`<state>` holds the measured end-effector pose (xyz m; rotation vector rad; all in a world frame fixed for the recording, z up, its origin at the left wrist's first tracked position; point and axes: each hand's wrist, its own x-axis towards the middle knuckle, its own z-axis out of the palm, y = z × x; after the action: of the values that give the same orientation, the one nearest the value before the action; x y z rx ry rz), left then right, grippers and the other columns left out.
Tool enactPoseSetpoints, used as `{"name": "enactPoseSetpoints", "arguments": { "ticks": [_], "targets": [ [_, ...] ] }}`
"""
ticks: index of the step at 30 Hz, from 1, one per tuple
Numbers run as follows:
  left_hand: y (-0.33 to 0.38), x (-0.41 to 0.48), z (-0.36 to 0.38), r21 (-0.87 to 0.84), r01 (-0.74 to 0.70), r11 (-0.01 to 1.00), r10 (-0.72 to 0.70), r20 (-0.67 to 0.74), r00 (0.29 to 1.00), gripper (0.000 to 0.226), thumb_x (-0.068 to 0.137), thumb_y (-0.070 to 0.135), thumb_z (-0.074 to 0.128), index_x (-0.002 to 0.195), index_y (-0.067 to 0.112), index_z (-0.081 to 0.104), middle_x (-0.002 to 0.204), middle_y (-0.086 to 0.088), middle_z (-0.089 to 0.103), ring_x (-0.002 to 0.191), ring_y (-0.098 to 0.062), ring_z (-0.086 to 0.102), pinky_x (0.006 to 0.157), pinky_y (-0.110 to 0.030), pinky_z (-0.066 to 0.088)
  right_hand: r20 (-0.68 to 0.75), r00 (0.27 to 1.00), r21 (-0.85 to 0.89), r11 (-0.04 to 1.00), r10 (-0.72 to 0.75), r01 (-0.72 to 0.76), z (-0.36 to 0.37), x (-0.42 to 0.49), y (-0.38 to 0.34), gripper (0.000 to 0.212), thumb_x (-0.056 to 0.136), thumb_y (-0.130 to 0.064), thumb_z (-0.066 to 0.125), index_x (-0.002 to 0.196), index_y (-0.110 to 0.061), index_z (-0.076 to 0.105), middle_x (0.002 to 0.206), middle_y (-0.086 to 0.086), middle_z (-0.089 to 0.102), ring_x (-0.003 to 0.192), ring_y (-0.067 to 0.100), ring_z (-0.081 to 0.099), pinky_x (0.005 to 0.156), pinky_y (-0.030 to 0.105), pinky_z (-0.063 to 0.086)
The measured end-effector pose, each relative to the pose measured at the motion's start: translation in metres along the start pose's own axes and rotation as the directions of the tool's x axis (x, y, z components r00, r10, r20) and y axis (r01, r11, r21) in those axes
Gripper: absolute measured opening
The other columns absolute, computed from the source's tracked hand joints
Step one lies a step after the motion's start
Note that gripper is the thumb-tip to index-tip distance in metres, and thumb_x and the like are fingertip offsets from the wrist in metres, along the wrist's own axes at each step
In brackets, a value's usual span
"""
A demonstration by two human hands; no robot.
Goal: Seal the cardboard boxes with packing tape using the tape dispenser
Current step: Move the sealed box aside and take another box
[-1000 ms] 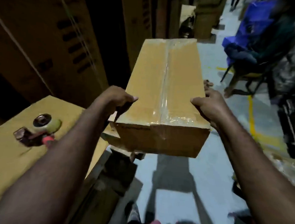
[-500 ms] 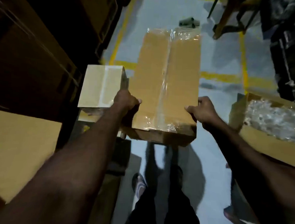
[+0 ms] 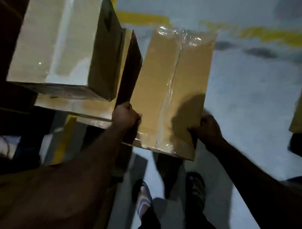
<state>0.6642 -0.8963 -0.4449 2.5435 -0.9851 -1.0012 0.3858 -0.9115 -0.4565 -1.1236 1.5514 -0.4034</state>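
Item 1: a long cardboard box (image 3: pixel 174 84) is held in the air over the grey floor (image 3: pixel 251 94), its long axis running away from the person. It sits just right of a stack of 2 boxes. Whether it touches them cannot be told.

Item 2: clear packing tape (image 3: pixel 169 96) runs along the centre seam of the top face. It wrinkles over the far edge and the near edge.

Item 3: the left hand (image 3: pixel 125 115) grips the near left edge of the box. The thumb lies on the top face and the fingers are curled down the dark left side. The forearm reaches in from lower left, extended.

Item 4: the right hand (image 3: pixel 207 129) grips the near right edge, fingers curled around the side. It is blurred, so finer finger placement cannot be told. The arm comes in from lower right.

Item 5: in the stack, the upper box (image 3: pixel 53 39) rests on a lower box (image 3: pixel 74 105) that juts out beneath it.

Item 6: yellow floor marking (image 3: pixel 142 18) crosses beyond the boxes. Another box (image 3: pixel 301 110) shows at the right edge. The person's 2 feet (image 3: pixel 144 199) stand below the held box.
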Motion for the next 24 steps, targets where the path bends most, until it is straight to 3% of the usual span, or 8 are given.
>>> {"name": "enactPoseSetpoints", "arguments": {
  "ticks": [4, 6, 8, 11, 15, 19, 21, 24],
  "targets": [
    [-0.029, 0.036, 0.035, 0.099, -0.035, 0.995, 0.036, -0.012, 0.999, 0.030, 0.085, 0.029, 0.082, 0.095, 0.007, 0.064, 0.099, -0.011, 0.070, 0.100, -0.031, 0.065, 0.084, -0.035, 0.050, -0.055, 0.998, -0.058, 0.998, 0.030, -0.033, 0.033, 0.043, 0.039, 0.019, 0.064, -0.020, 0.082, 0.065, -0.016, 0.064, 0.065, 0.002, 0.062, 0.058, 0.009, 0.055, 0.043, 0.017, 0.035],
    [-0.037, 0.052, 0.046, 0.170, -0.075, 0.983, 0.078, -0.012, 0.997, 0.037, 0.087, 0.030, 0.080, 0.106, 0.001, 0.065, 0.107, -0.017, 0.071, 0.105, -0.035, 0.066, 0.092, -0.043, 0.054, -0.062, 0.996, -0.092, 0.994, 0.057, -0.062, 0.045, 0.058, 0.049, 0.021, 0.066, -0.021, 0.083, 0.064, -0.016, 0.063, 0.065, 0.002, 0.061, 0.057, 0.008, 0.053, 0.041, 0.014, 0.032],
    [-0.041, 0.064, 0.054, 0.227, -0.093, 0.969, 0.099, -0.017, 0.995, 0.032, 0.092, 0.026, 0.072, 0.110, 0.000, 0.067, 0.108, -0.019, 0.071, 0.105, -0.037, 0.067, 0.090, -0.043, 0.054, -0.076, 0.991, -0.131, 0.985, 0.107, -0.116, 0.054, 0.070, 0.055, 0.021, 0.065, -0.019, 0.085, 0.073, -0.012, 0.067, 0.073, 0.005, 0.065, 0.060, 0.009, 0.056, 0.041, 0.015, 0.034],
    [-0.045, 0.083, 0.060, 0.292, -0.139, 0.946, 0.145, 0.002, 0.989, 0.025, 0.098, 0.014, 0.058, 0.115, -0.002, 0.066, 0.109, -0.022, 0.070, 0.104, -0.039, 0.067, 0.090, -0.046, 0.056, -0.070, 0.985, -0.179, 0.969, 0.160, -0.170, 0.069, 0.093, 0.066, 0.059, 0.046, -0.044, 0.080, 0.092, -0.008, 0.067, 0.088, 0.009, 0.071, 0.079, 0.024, 0.069, 0.055, 0.025, 0.046],
    [-0.053, 0.099, 0.070, 0.286, -0.149, 0.947, 0.098, 0.183, 0.978, 0.022, 0.092, 0.018, 0.069, 0.104, 0.001, 0.070, 0.104, -0.016, 0.072, 0.099, -0.035, 0.069, 0.088, -0.048, 0.058, -0.076, 0.979, -0.271, 0.941, 0.190, -0.204, 0.085, 0.108, 0.068, 0.054, 0.070, -0.024, 0.081, 0.115, -0.004, 0.058, 0.110, 0.016, 0.067, 0.100, 0.033, 0.065, 0.073, 0.034, 0.050],
    [-0.077, 0.104, 0.087, 0.185, -0.040, 0.982, -0.024, 0.334, 0.942, 0.059, 0.072, 0.042, 0.079, 0.116, 0.005, 0.066, 0.114, -0.013, 0.069, 0.104, -0.033, 0.068, 0.093, -0.046, 0.057, -0.019, 0.960, -0.336, 0.903, 0.279, -0.269, 0.094, 0.113, 0.084, 0.049, 0.067, -0.025, 0.075, 0.108, -0.002, 0.064, 0.103, 0.016, 0.069, 0.096, 0.034, 0.068, 0.065, 0.032, 0.051],
    [-0.094, 0.104, 0.097, 0.109, -0.044, 0.993, 0.001, 0.368, 0.930, 0.072, 0.067, 0.048, 0.083, 0.120, 0.004, 0.060, 0.128, -0.007, 0.058, 0.112, -0.029, 0.062, 0.100, -0.045, 0.052, -0.019, 0.958, -0.358, 0.893, 0.285, -0.273, 0.099, 0.112, 0.091, 0.047, 0.063, -0.028, 0.070, 0.103, -0.003, 0.065, 0.098, 0.016, 0.070, 0.094, 0.035, 0.069, 0.069, 0.036, 0.057],
    [-0.102, 0.099, 0.107, 0.094, -0.139, 0.986, 0.094, 0.376, 0.922, 0.060, 0.074, 0.046, 0.084, 0.112, 0.009, 0.058, 0.130, -0.003, 0.042, 0.112, -0.027, 0.055, 0.102, -0.044, 0.048, -0.042, 0.966, -0.421, 0.872, 0.254, -0.248, 0.101, 0.106, 0.088, 0.041, 0.076, -0.019, 0.067, 0.112, 0.000, 0.061, 0.113, 0.020, 0.066, 0.107, 0.039, 0.065, 0.087, 0.043, 0.057]
  ]
}}
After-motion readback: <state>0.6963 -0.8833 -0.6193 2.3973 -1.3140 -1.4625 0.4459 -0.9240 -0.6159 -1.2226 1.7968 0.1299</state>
